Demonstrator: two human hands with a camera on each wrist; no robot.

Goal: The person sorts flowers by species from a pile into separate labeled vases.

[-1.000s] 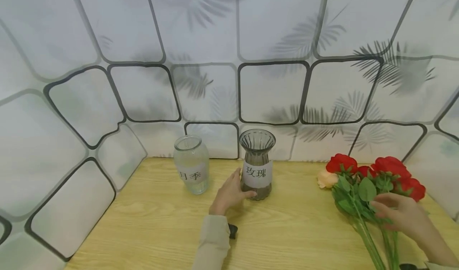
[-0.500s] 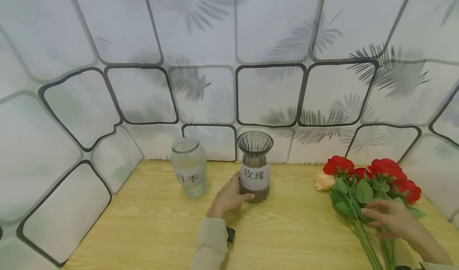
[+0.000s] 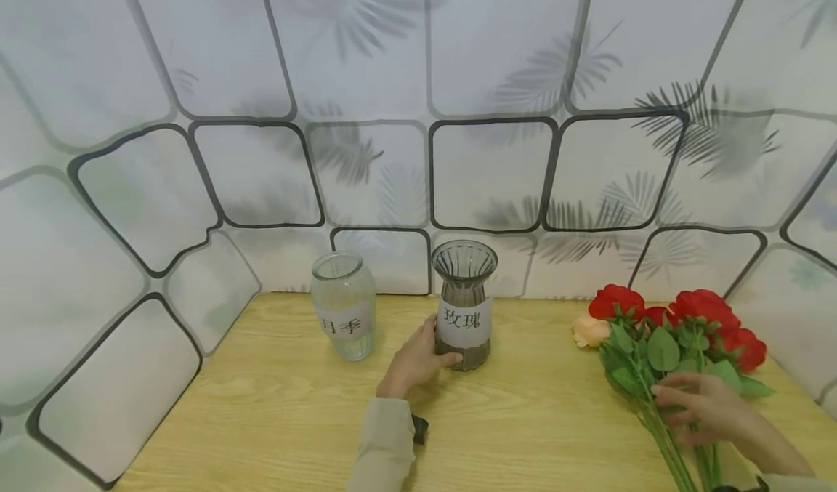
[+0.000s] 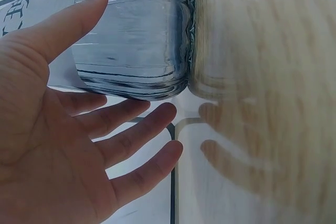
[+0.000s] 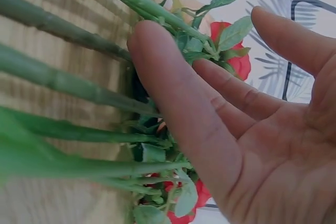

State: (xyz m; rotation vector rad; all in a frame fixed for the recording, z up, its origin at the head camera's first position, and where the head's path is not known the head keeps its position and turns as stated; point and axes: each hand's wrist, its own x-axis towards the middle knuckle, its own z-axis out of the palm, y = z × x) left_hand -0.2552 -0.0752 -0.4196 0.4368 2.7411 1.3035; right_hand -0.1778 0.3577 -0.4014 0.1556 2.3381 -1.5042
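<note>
A smoky grey glass vase [image 3: 464, 288] with a flared mouth and a white paper label stands upright near the wall. My left hand [image 3: 415, 361] is at its lower left side; in the left wrist view the thumb overlaps the glass [image 4: 136, 35] and the other fingers are spread, loosely extended. On the right lies a bunch of red roses [image 3: 706, 309], with one peach flower [image 3: 591, 330] at its left edge. Over their green stems [image 3: 667, 441], just below the leaves, my right hand [image 3: 706, 408] hovers with loosely bent fingers, gripping no stem in the right wrist view [image 5: 105, 169].
A clear glass vase [image 3: 343, 292], also labelled, stands left of the grey one. Both are on a wood-grain table [image 3: 281, 419]. Behind it rises a patterned wall covering [image 3: 497, 172], which also closes off the left side and the right.
My right hand has moved slightly left and down over the stems. The head view has shifted a little. My left hand stays at the grey vase.
</note>
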